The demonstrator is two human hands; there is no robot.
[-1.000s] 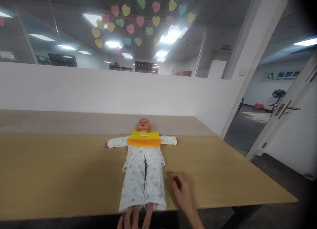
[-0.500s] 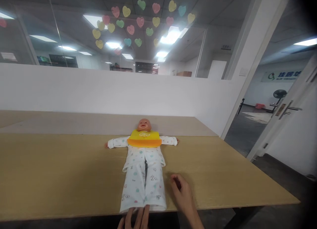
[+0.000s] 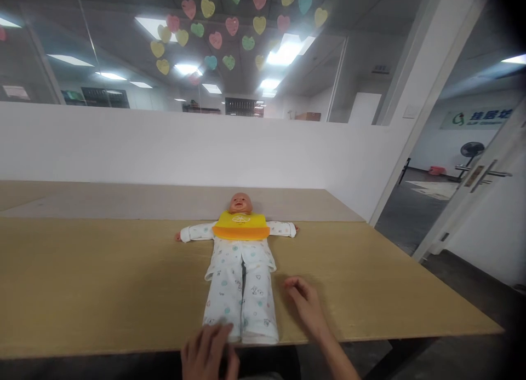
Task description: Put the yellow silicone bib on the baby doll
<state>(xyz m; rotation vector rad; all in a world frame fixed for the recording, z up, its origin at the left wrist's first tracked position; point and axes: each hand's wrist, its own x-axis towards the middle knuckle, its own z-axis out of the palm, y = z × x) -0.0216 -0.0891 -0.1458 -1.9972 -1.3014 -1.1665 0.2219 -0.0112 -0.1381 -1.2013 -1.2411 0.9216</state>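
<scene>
left hand point(image 3: 207, 350) at near tabletop point(image 3: 102, 281) edge, fingers spread loose, fingertips touching hem of doll's point(image 3: 240, 265) left-side trouser leg, gripping nothing. right hand point(image 3: 304, 303) flat-ish on tabletop just right of doll's legs, fingers curled slightly, clamped on nothing, not touching cloth. doll lies face up along middle of tabletop, feet toward near edge, arms stretched sideways, in white patterned pyjamas point(image 3: 242, 292). yellow-orange bib point(image 3: 241, 226) across doll's chest, below head. beyond doll: white partition wall point(image 3: 164, 150), paper hearts point(image 3: 230, 35) on glass above.
</scene>
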